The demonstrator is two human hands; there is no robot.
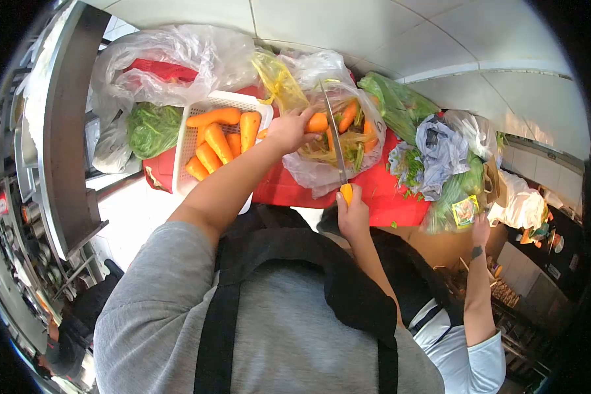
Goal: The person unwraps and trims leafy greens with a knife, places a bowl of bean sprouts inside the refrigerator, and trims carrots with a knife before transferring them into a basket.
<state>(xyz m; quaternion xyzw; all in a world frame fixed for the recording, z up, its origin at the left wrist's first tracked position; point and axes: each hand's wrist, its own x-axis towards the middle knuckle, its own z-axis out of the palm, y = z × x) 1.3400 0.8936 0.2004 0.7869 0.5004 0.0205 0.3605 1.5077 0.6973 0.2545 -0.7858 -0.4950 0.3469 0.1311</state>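
Working kitchen in here, white tiles (400, 29) behind the red surface (400, 197), crated carrots (217, 142) and bagged greens (154, 131) on it, steel worktop (75, 144) to its left

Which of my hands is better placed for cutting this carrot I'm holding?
Probably your right hand: it grips the knife by its handle, with the blade near the carrot's end. Your left hand is holding the carrot, so it seems better for steadying.

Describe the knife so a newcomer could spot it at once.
On the red surface, find the open clear bag of carrots. Over it, the wearer's right hand holds the knife. Its long, straight metal blade sets it apart from the rounded carrots.
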